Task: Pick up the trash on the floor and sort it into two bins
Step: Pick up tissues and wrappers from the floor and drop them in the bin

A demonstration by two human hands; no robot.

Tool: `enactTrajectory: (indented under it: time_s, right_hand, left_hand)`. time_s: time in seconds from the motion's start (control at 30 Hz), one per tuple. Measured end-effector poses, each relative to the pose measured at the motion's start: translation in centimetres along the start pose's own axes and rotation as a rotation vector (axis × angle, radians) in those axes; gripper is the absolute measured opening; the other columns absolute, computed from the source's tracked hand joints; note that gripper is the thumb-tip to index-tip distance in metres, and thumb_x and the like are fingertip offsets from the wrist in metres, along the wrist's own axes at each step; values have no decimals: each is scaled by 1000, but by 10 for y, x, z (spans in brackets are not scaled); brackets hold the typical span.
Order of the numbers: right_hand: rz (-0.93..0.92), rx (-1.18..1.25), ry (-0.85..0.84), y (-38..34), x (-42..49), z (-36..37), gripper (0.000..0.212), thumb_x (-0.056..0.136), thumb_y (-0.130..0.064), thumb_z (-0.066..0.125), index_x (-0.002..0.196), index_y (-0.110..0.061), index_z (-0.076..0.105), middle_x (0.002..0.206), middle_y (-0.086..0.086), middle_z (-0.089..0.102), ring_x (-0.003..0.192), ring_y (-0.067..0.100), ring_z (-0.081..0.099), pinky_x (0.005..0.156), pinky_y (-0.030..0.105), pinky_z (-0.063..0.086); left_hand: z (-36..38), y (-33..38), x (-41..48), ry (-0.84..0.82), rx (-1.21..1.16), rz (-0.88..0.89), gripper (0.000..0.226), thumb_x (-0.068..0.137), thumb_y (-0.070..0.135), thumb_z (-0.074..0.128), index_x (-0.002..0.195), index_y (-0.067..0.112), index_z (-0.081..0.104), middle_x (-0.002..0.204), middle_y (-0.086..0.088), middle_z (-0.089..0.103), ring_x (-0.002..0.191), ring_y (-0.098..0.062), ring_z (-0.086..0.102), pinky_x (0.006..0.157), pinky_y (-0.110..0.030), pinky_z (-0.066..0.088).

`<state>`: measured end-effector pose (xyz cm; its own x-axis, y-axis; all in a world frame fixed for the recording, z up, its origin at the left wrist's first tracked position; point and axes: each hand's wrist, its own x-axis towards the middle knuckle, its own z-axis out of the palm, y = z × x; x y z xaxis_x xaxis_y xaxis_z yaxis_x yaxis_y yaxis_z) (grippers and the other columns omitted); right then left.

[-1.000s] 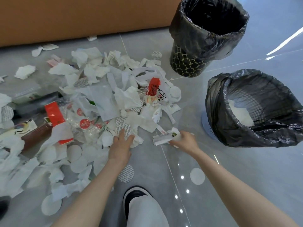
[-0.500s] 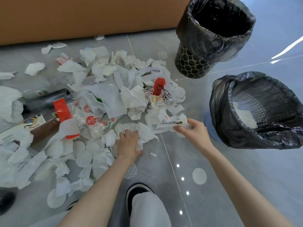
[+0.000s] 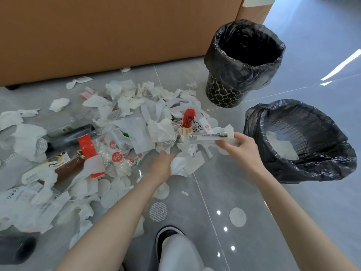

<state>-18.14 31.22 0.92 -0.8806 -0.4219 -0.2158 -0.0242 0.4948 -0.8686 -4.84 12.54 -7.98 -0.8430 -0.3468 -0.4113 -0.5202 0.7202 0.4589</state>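
Observation:
A heap of trash [image 3: 136, 124] covers the grey floor: white tissues, round paper discs, plastic bags, red wrappers and dark bottles. My left hand [image 3: 161, 166] is closed on a crumpled white tissue [image 3: 185, 165] at the heap's near edge. My right hand [image 3: 241, 144] holds a flat white paper wrapper [image 3: 210, 136] with some tissue above the floor, just left of the near bin. The near bin [image 3: 304, 173], lined with a black bag, leans toward me and has white paper inside. The far bin [image 3: 224, 92] stands upright with a black liner, its inside dark.
A brown cardboard wall [image 3: 117, 36] runs behind the heap. My shoe [image 3: 168, 235] and trouser leg sit at the bottom centre. Loose discs [image 3: 237, 217] lie on the floor between my arms. A dark object [image 3: 17, 249] sits at the lower left.
My right hand has lifted the paper wrapper off the floor and carried it right, toward the near bin. My left hand has gathered a tissue and closed on it.

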Motion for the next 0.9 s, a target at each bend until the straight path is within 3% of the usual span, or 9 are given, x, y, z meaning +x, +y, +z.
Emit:
enactTrajectory:
  time_s: [0.13,0.27,0.37,0.43,0.53,0.63,0.73,0.83,0.9]
  right_hand:
    - [-29,21,120,-18,-1,-32,18,74,-35,76,80,-19,69,77,4,70,71,15,62,66,36,50]
    - [-41,-29,334,-31,-1,-73,12,79,-33,72,82,-22,67,77,-2,68,71,13,59,64,27,45]
    - [60,-149,519,-21,5,-101,27,80,-41,66,82,-14,61,79,3,65,74,21,58,64,33,44]
    - [135,-272,602,-6,11,-115,28,82,-44,61,90,-17,59,95,5,65,87,26,59,69,35,46]
    - [294,-416,495,13,14,-130,59,85,-45,60,135,-17,44,137,10,44,122,35,40,84,40,43]
    - [313,-534,384,24,7,-129,80,83,-55,58,147,-18,28,149,10,29,133,37,25,102,50,37]
    - [202,-665,229,31,-4,-119,67,82,-63,53,137,-24,46,137,0,51,128,27,44,101,43,39]
    - [112,-771,83,40,-13,-107,38,87,-40,59,122,-25,59,120,-1,65,113,24,58,89,36,47]
    - [86,-765,102,44,-20,-99,25,90,-22,55,114,-23,63,110,4,69,103,29,61,79,36,50]
  left_hand:
    - [-53,35,6,110,-115,69,40,81,-11,38,110,6,61,97,-13,53,99,-33,53,70,-31,37]
    - [-91,76,8,172,-319,102,42,76,-15,39,107,4,62,101,-15,62,96,-31,56,69,-31,39]
    - [-106,106,8,183,-386,135,48,79,-12,37,117,8,59,109,-11,61,100,-27,55,72,-31,42]
    - [-113,124,7,188,-419,152,52,81,-10,39,125,13,57,115,-7,60,103,-23,54,77,-31,45]
    - [-119,144,5,195,-463,180,50,83,-10,41,123,16,58,113,-4,61,104,-21,54,79,-32,46]
    - [-125,157,0,224,-479,192,47,85,-9,42,121,16,58,109,-3,60,98,-21,53,75,-32,46]
    - [-130,160,-3,248,-492,188,43,86,-8,41,119,14,58,102,-2,57,91,-22,52,63,-28,42]
    - [-135,161,-7,251,-526,202,43,86,-8,42,118,15,59,102,-2,58,95,-23,54,63,-27,41]
    - [-139,163,-11,248,-581,201,40,87,-6,45,116,16,60,103,-1,59,95,-21,54,65,-26,42]
